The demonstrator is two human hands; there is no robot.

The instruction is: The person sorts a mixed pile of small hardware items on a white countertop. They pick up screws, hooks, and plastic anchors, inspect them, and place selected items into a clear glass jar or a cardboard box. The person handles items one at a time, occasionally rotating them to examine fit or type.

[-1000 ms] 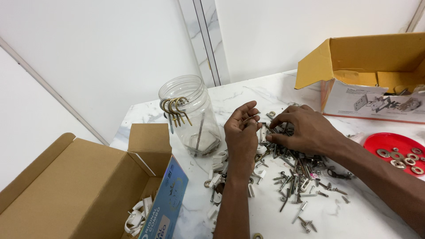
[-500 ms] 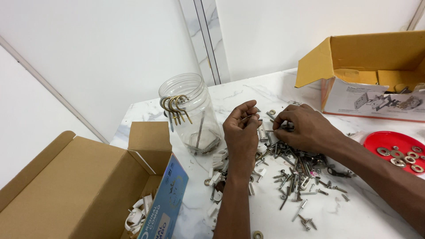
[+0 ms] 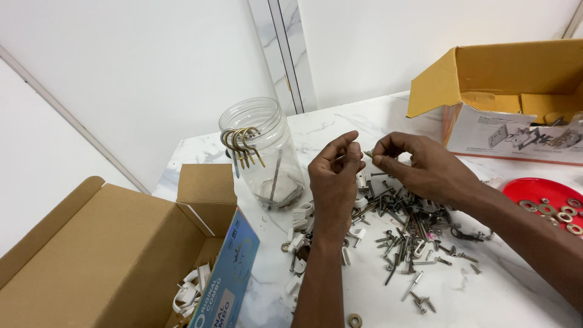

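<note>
**Pinching a screw above the hardware pile**

Hovering over the table (image 3: 376,121), both hands are meeting just above the pile (image 3: 401,225) of screws, bolts and white clips. The right hand (image 3: 425,167) is pinching a small screw (image 3: 368,154) between thumb and forefinger, fingers clamped tight on it, the other fingers curling under. The left hand (image 3: 333,176) is lifting right beside it, thumb and fingertips drawn close together and nearly touching the screw's free end; whether they are actually gripping it, I cannot tell.

The screw is sitting in the air between the two hands, well above the pile and just right of the jar (image 3: 261,152).

That clear jar is standing upright on the table, brass hooks (image 3: 243,146) hanging over its rim and a few pieces lying in its bottom. At the left, an open cardboard box (image 3: 121,255) is holding white clips (image 3: 188,291). At the far right, a red lid (image 3: 540,191) is carrying washers (image 3: 562,212), and behind it a yellow box (image 3: 498,79) is lying open. A lone washer (image 3: 354,319) is resting near the left forearm.
</note>
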